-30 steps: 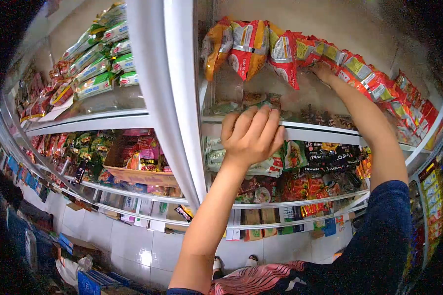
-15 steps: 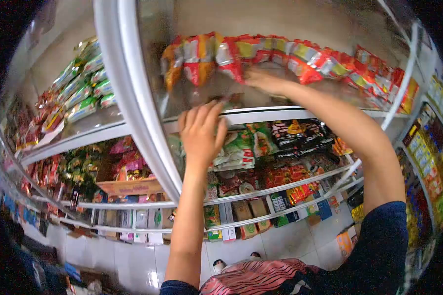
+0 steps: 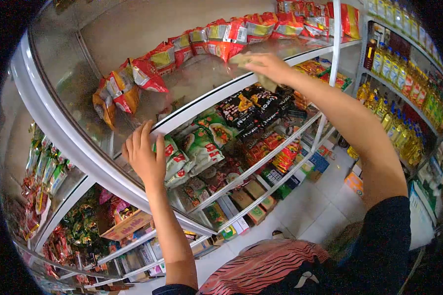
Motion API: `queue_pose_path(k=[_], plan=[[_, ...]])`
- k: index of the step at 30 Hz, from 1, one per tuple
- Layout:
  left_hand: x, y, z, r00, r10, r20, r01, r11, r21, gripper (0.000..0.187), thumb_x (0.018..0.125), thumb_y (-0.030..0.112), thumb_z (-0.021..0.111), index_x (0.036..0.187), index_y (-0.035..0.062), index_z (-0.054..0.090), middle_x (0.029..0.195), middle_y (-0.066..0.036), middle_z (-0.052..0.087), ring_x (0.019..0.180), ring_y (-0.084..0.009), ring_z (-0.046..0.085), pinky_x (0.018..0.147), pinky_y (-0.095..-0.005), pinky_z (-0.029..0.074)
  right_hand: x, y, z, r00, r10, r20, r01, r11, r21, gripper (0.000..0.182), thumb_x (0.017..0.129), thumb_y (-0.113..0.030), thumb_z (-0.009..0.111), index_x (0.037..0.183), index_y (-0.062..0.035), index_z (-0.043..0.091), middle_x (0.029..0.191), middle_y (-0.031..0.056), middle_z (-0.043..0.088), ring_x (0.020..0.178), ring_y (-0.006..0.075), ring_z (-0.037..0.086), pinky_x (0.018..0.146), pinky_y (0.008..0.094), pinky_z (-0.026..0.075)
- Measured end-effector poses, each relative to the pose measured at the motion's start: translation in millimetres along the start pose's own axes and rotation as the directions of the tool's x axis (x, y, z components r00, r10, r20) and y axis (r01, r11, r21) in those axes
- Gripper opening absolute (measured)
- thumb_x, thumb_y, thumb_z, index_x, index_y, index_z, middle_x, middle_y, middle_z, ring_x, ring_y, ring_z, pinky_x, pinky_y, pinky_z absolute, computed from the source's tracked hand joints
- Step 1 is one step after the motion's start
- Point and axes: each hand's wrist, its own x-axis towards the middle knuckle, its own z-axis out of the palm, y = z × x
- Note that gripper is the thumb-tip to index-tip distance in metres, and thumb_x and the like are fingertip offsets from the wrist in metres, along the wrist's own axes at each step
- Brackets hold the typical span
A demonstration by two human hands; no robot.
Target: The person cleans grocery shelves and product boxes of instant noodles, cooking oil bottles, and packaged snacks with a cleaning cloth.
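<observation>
My right hand [image 3: 270, 69] holds a drab beige cloth [image 3: 267, 82] at the front of the upper glass shelf [image 3: 202, 73]. Part of the cloth hangs over the white shelf edge [image 3: 215, 96], and some of it is hidden under my fingers. Just behind this hand stands a row of red and yellow snack packets [image 3: 221, 37]. My left hand [image 3: 146, 152] rests on the left part of the same shelf edge, fingers stretched out and holding nothing. A few orange and red packets [image 3: 120, 88] stand behind it on the glass.
Green and white packets [image 3: 202, 147] and black noodle packs [image 3: 251, 108] fill the shelf below. A white upright [image 3: 335, 49] stands right of my right hand, and a thick white frame [image 3: 69, 132] is at left. Oil bottles [image 3: 394, 69] line shelves at far right.
The view has turned to the right, bringing the oil bottles in. My right hand has come from near the packets to the shelf's front edge, where the cloth now shows. My left hand stays at the edge.
</observation>
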Motion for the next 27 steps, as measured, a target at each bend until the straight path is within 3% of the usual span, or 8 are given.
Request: queue_pose_path(k=[6, 8, 11, 14, 18, 22, 24, 27], plan=[[1.0, -2.5, -0.3, 1.0, 0.017, -0.017, -0.016, 0.999, 0.05, 0.032, 0.075, 0.024, 0.055, 0.104, 0.0126, 0.055, 0.104, -0.004, 0.054, 0.096, -0.0232, 0.048, 0.088, -0.0394, 0.029, -1.6, 61.7, -13.5, 0.954, 0.234, -0.189, -0.253, 0.964, -0.083, 0.047, 0.08, -0.038, 0.051, 0.105, 0.0016, 0.053, 0.098, 0.0197, 0.057, 0.094, 0.0305, 0.053, 0.081, 0.0353, 0.04], [0.7, -7.6, 2.6, 1.0, 0.028, -0.007, -0.028, 0.999, 0.027, 0.03, 0.075, 0.023, 0.053, 0.103, 0.0123, 0.055, 0.104, -0.004, 0.055, 0.095, -0.0226, 0.049, 0.086, -0.0383, 0.03, 10.5, 61.9, -14.5, 0.946, 0.309, -0.093, -0.319, 0.855, -0.41, 0.04, 0.081, -0.034, 0.049, 0.098, 0.0017, 0.055, 0.094, 0.0204, 0.056, 0.089, 0.0329, 0.053, 0.078, 0.0395, 0.041], [-1.2, -15.0, 16.8, 0.99, 0.082, -0.117, -0.067, 0.99, 0.126, 0.027, 0.075, 0.023, 0.052, 0.1, 0.0134, 0.057, 0.098, -0.002, 0.057, 0.09, -0.0206, 0.051, 0.082, -0.0344, 0.032, 33.2, 54.7, -1.2, 0.973, 0.232, 0.015, -0.202, 0.873, -0.444, 0.033, 0.081, -0.029, 0.047, 0.092, 0.0002, 0.055, 0.092, 0.0195, 0.055, 0.087, 0.0332, 0.053, 0.077, 0.0432, 0.041], [0.9, -7.7, 16.3, 0.986, 0.082, -0.148, -0.059, 0.987, 0.15, 0.024, 0.078, 0.023, 0.048, 0.097, 0.0132, 0.059, 0.096, -0.001, 0.058, 0.088, -0.0194, 0.051, 0.081, -0.0327, 0.032, 53.0, 47.0, 16.9, 0.986, 0.009, 0.168, 0.057, 0.923, -0.381, 0.033, 0.082, -0.03, 0.046, 0.096, -0.002, 0.057, 0.096, 0.0168, 0.056, 0.09, 0.0315, 0.053, 0.078, 0.041, 0.041], [1.4, -2.6, 11.4, 0.995, -0.002, -0.1, -0.006, 0.997, -0.08, 0.028, 0.082, 0.021, 0.041, 0.096, 0.0052, 0.059, 0.097, -0.009, 0.058, 0.092, -0.025, 0.05, 0.085, -0.0346, 0.031, 48.1, 54.8, 19.5, 0.995, 0.043, 0.088, -0.027, 0.985, -0.171, 0.035, 0.083, -0.031, 0.046, 0.099, -0.0027, 0.057, 0.097, 0.0168, 0.057, 0.091, 0.0314, 0.054, 0.079, 0.0389, 0.042], [-0.9, -8.4, 14.5, 0.997, -0.004, -0.075, 0.009, 0.998, 0.058, 0.026, 0.082, 0.018, 0.041, 0.095, 0.0026, 0.058, 0.098, -0.01, 0.058, 0.092, -0.0259, 0.05, 0.086, -0.0356, 0.03, 47.8, 92.4, -5.8, 0.993, -0.05, 0.107, 0.059, 0.995, -0.083, 0.035, 0.082, -0.034, 0.048, 0.097, -0.004, 0.059, 0.094, 0.0177, 0.059, 0.088, 0.0318, 0.056, 0.077, 0.0385, 0.043], [-1.7, -8.2, 11.7, 0.998, 0.0, -0.055, 0.002, 0.999, 0.04, 0.027, 0.083, 0.017, 0.04, 0.096, 0.0023, 0.058, 0.1, -0.01, 0.057, 0.094, -0.026, 0.049, 0.086, -0.0364, 0.03, 39.9, 105.2, -28.0, 0.972, 0.168, 0.166, -0.133, 0.969, -0.207, 0.035, 0.08, -0.034, 0.049, 0.095, -0.0042, 0.059, 0.087, 0.0183, 0.06, 0.082, 0.032, 0.057, 0.073, 0.0397, 0.043], [-5.2, -16.5, 11.0, 1.0, -0.015, -0.016, 0.016, 0.995, 0.095, 0.028, 0.084, 0.018, 0.038, 0.098, 0.0026, 0.058, 0.102, -0.01, 0.057, 0.096, -0.0261, 0.049, 0.088, -0.0365, 0.029, 19.2, 152.3, -46.3, 0.993, 0.117, 0.034, -0.115, 0.992, -0.057, 0.029, 0.078, -0.032, 0.048, 0.08, -0.0047, 0.059, 0.08, 0.0181, 0.059, 0.076, 0.0356, 0.056, 0.068, 0.0441, 0.043]])
